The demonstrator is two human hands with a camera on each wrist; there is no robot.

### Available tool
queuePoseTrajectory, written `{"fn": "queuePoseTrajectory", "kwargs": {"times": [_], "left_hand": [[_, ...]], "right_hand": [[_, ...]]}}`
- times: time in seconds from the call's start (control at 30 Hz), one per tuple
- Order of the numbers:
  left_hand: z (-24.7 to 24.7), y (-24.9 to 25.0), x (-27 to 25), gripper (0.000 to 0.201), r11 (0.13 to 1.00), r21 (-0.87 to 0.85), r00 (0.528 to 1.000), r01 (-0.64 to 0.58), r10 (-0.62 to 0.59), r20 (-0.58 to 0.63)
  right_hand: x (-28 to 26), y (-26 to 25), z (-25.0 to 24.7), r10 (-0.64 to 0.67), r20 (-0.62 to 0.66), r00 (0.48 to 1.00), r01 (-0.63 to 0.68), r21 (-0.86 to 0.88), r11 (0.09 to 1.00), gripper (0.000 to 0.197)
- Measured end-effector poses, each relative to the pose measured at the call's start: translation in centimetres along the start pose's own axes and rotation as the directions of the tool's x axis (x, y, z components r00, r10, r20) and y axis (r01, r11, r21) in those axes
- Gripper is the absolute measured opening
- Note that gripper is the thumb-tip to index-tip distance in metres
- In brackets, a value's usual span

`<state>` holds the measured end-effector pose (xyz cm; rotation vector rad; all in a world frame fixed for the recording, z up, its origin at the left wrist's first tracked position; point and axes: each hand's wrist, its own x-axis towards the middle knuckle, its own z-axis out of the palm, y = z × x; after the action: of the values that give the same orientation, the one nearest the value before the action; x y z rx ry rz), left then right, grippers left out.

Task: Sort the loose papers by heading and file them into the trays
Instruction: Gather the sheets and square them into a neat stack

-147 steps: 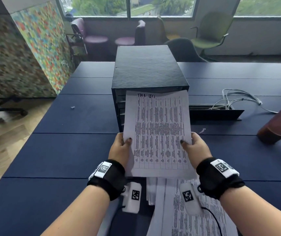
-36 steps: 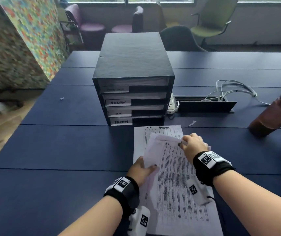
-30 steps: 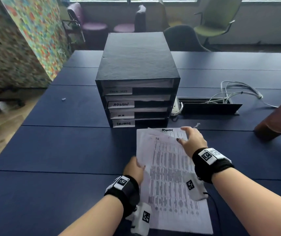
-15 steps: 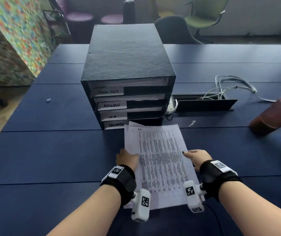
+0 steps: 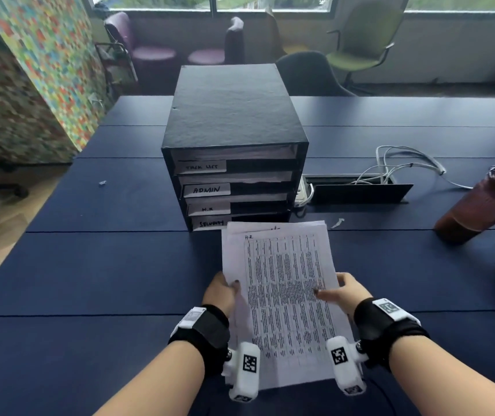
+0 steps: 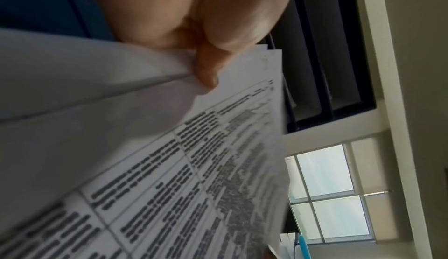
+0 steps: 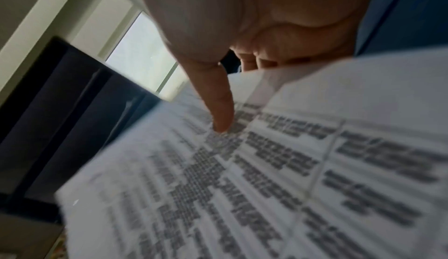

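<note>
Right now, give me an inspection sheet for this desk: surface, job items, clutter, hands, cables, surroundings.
Surface: dark blue panelled table.
Job's things: black four-tier paper tray unit, white labels, ADMIN and H.R legible; stack of white printed sheets, top one headed H.R.
Clutter: maroon drinks bottle; small white scrap.
Grippers: left hand pinches the stack's left edge; right hand holds the right edge, thumb on top.
Cables: white cables coiled at the open black cable hatch.
Surroundings: green chair, purple seats, windows, multicoloured partition.

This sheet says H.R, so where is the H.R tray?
Head view: the H.R tray is third from the top in the black organizer, between ADMIN and the bottom tray.
</note>
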<state>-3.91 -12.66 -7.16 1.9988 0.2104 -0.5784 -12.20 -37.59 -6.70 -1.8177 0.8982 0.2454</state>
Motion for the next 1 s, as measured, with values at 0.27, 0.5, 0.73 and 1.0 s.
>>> {"fn": "queuePoseTrajectory", "kwargs": {"times": [0.27, 0.5, 0.73, 1.0], "left_hand": [[-2.3, -1.2, -1.1, 0.018, 0.824, -0.566, 0.992, 0.015, -0.085, -0.098], [-3.4, -0.1, -2.7, 0.018, 0.685, -0.724, 0.996, -0.085, 0.034, -0.085], [-7.7, 1.2, -2.5, 0.029, 0.695, -0.695, 0.98, -0.187, 0.183, -0.081], [-12.2, 1.2, -2.0, 0.027, 0.843, -0.43, 0.943, -0.323, 0.323, -0.075]], "right_hand": [[-4.2, 2.3, -0.3, -0.025, 0.201, 0.979, -0.058, 0.4, 0.915, 0.028], [-6.8, 2.4, 2.6, -0.08, 0.124, 0.989, -0.067, 0.86, 0.505, 0.024], [-7.5, -1.1, 0.3, -0.21, -0.167, 0.963, 0.259, 0.787, 0.56, 0.059], [-9.4, -5.8, -1.7, -0.488, -0.208, 0.848, 0.504, 0.604, 0.618, 0.023]]}}
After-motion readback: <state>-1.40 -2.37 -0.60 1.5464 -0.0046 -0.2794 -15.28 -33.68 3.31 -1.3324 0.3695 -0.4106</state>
